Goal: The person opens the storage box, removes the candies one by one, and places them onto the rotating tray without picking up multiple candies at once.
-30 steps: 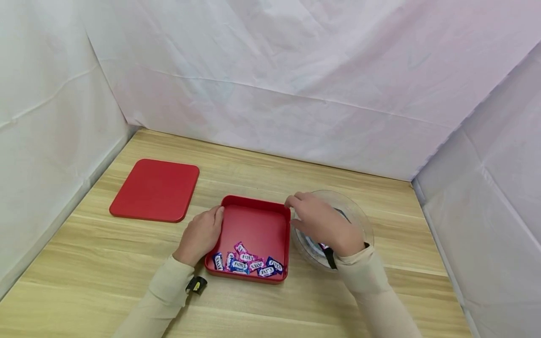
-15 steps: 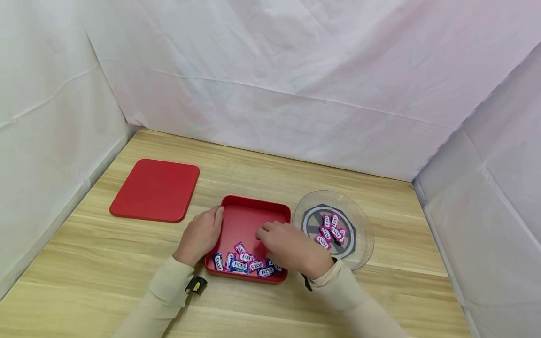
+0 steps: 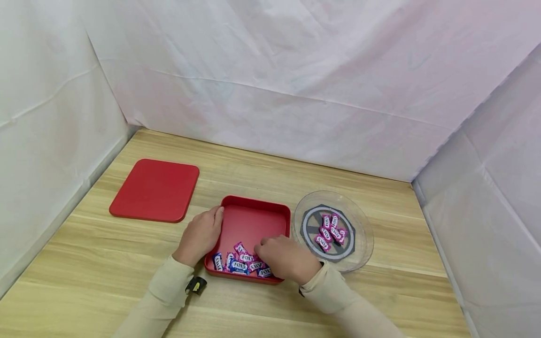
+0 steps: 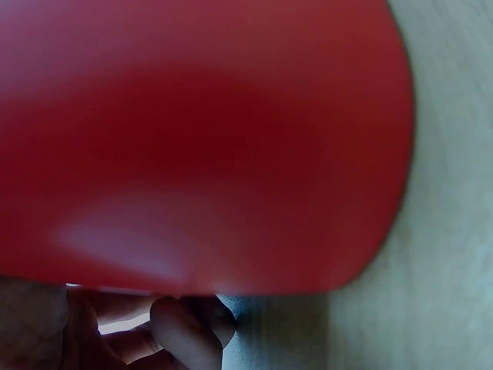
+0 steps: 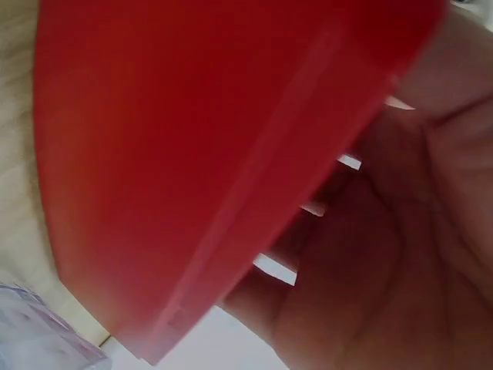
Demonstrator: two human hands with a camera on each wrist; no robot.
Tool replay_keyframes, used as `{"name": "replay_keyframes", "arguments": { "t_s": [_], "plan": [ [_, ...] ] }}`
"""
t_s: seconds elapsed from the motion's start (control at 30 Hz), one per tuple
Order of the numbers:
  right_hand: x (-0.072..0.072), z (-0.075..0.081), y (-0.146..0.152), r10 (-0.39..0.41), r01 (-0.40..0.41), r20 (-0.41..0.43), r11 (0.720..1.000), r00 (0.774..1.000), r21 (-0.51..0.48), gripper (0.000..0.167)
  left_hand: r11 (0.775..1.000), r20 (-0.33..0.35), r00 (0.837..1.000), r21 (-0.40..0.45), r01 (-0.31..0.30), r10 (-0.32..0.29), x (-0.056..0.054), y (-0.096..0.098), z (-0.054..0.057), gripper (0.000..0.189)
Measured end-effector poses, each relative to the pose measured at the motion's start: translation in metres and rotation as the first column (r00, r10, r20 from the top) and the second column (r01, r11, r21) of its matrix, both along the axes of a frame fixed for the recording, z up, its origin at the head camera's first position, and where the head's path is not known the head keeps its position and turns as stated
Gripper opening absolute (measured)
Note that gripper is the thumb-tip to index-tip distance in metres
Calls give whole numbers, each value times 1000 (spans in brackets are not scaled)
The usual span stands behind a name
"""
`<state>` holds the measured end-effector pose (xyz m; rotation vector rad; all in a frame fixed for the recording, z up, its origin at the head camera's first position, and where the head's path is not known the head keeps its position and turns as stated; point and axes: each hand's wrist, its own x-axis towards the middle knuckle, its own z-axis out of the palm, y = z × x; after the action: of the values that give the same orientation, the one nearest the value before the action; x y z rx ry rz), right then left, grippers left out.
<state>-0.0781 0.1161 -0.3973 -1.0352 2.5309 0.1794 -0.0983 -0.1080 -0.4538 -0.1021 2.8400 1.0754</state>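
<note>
A: What's on the wooden table (image 3: 84,263)?

B: The red box (image 3: 249,225). The red lid (image 3: 155,190) lies beyond it to the left, apart; the clear dish (image 3: 312,229) stands just to its right.

A: And the hands?

B: The left hand (image 3: 199,234) grips the box's left wall, thumb at the rim, just as before. The right hand (image 3: 287,258) is what changed: a second ago it was above the dish, fingertips by the box's far-right corner; now it is down at the near-right corner.

A: Holding anything?

B: Can't tell; its fingertips are hidden.

A: Where are the candies?

B: Pink FOX'S candies (image 3: 335,233) lie in the dish, right of the box. Along the box's near side, blue FOX'S candies (image 3: 239,267) and more pink ones (image 3: 246,257) lie mixed; those in sight haven't moved, but one blue wrapper at the near-right corner is now covered by the hand.

A: Meaning?

B: I'd judge the work is back among the box's candies, with the dish left alone.
</note>
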Motion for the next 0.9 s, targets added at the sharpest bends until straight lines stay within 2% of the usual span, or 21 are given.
{"name": "replay_keyframes", "arguments": {
  "t_s": [0.3, 0.57, 0.9],
  "plan": [
    [4, -4, 0, 58, -59, -86, 998, 995, -6, 15, 1000, -4, 1000, 4, -1, 1, 0, 0, 0, 49],
    [6, -5, -1, 47, -46, -66, 999, 997, 24, 19, 1000, -7, 1000, 4, 2, -2, 0, 0, -1, 49],
    [6, -1, -3, 53, -49, -58, 997, 997, 57, 13, 1000, 18, 1000, 4, -3, 3, 0, 0, 0, 50]
  ]
}}
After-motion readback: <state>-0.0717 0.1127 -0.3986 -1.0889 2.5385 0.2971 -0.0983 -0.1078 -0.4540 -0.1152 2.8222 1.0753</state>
